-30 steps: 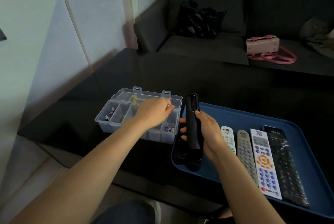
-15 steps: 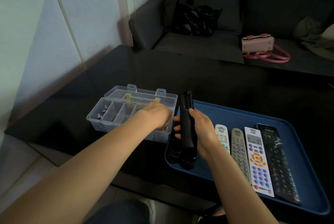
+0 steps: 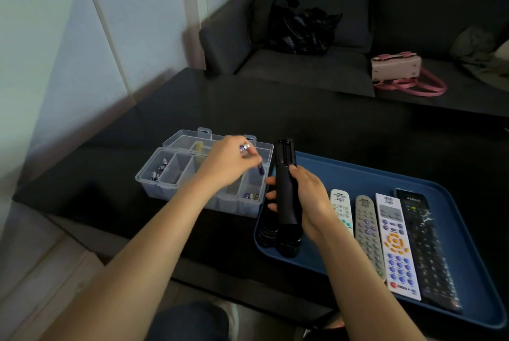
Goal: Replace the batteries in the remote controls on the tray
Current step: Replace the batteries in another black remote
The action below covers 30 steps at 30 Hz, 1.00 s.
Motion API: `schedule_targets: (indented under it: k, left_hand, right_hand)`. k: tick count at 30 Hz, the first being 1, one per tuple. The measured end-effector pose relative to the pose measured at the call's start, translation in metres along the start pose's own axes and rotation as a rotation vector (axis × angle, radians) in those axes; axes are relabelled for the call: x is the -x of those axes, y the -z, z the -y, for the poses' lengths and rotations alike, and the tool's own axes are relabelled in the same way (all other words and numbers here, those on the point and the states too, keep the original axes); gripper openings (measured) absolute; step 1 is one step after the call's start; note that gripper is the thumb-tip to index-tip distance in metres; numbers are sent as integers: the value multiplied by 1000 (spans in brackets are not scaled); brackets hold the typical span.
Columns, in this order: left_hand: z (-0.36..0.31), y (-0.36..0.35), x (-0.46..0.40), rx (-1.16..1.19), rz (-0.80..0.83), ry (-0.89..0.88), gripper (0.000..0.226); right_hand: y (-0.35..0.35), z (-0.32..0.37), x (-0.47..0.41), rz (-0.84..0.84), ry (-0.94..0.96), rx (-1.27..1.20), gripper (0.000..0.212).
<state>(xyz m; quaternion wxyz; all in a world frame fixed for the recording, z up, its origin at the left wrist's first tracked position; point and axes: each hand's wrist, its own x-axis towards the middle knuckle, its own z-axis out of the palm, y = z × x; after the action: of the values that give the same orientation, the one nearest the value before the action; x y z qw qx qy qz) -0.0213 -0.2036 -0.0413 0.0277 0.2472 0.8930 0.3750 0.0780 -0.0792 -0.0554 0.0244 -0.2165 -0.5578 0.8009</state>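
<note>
A person sits at a black table (image 3: pixel 192 109) with both bare arms reaching forward. The left hand (image 3: pixel 228 161) hovers above a clear plastic box (image 3: pixel 176 183) with an open lid, its fingers pinching two small batteries (image 3: pixel 245 147), one at the fingertips and one lower down; both look purple and silver. The box is split into compartments: the far left one holds a few small batteries, the far right one holds a few more, and the ones between are partly hidden by the arm. The right hand (image 3: pixel 308 197) grips a black remote (image 3: pixel 285 183) upright, back facing the viewer, with its battery bay open at the top. This remote is held over the left end of a blue tray (image 3: pixel 454 230), just right of the box. Four more remotes lie face up side by side in the tray: a small white remote (image 3: pixel 341 207), a grey remote (image 3: pixel 367 230), a long white remote (image 3: pixel 396 247) with orange and blue buttons, and a black keypad remote (image 3: pixel 424 244). Their printed labels are too small to read. Behind the table is a dark sofa (image 3: pixel 316 70) carrying a black plastic bag (image 3: pixel 300 29) and a pink handbag (image 3: pixel 396 68).
</note>
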Motion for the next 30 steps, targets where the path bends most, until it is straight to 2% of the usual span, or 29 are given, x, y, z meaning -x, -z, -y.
schedule_targets:
  k: [2,4,7,15,21,30]
  left_hand:
    - [-6,0,4,273,-161,44,7]
    - [-13,-5,7,414,-255,49,5]
    - [-19,-19,6,407,-305,34,6]
    - [-20,-36,0,341,-295,18,3]
    - [-19,-45,2,355,-306,-76,7]
    - [-23,-54,5,339,-370,-123,14]
  right_hand:
    - [0,1,0,-3,-5,-4,24]
    - [1,2,1,-5,-5,3,27]
    - [3,3,2,2,13,53,27]
    - [6,3,5,20,36,189,26]
    - [9,2,5,25,59,169,25]
    - [4,-1,4,-11,129,167,26]
